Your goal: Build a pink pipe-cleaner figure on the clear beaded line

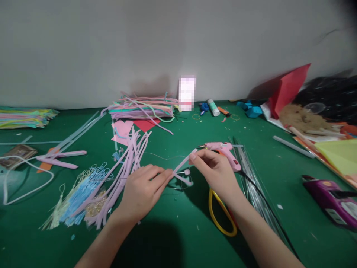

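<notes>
My left hand and my right hand hold one pale pink pipe cleaner between them, just above the green table. The left fingers pinch its lower bend, the right fingers pinch its upper end. A small pink bead and a thin wire sit at the bend. A pink glue gun lies just behind my right hand. A bunch of pink pipe cleaners lies left of my left hand.
Stacked coloured pipe cleaners sit by the wall, with another pile at far left. Blue and cream tassels, yellow-handled scissors, silver wires, a glue stick, red paper and a purple device surround me.
</notes>
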`<move>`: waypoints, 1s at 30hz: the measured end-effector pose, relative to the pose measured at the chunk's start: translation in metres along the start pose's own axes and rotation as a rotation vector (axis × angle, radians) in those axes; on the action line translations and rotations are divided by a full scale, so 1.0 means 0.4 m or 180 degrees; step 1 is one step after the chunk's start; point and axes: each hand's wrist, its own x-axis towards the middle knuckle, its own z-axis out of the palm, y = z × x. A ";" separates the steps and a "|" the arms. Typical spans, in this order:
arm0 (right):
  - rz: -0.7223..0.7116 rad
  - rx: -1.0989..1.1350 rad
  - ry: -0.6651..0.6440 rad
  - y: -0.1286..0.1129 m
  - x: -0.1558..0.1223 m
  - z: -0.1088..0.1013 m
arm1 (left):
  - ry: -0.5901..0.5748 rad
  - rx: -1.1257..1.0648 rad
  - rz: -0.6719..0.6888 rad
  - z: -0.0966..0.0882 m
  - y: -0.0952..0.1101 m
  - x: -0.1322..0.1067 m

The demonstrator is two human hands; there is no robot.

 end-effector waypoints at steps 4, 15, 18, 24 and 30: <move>0.0017 0.0141 0.0031 0.007 0.001 0.001 | 0.0014 0.0037 0.0019 0.000 0.000 0.001; 0.0005 0.0217 0.0158 0.004 0.002 0.001 | 0.0018 0.0064 0.0057 -0.001 0.005 0.005; -0.0008 0.0202 0.0190 0.002 0.002 0.002 | 0.0009 0.0042 0.0049 -0.001 0.005 0.004; 0.0025 0.0226 0.0160 0.001 0.004 0.001 | -0.0018 0.0026 0.0020 0.002 0.003 0.001; 0.0568 0.0759 -0.0146 0.007 0.005 0.002 | -0.0014 0.0039 0.0055 0.002 0.001 -0.001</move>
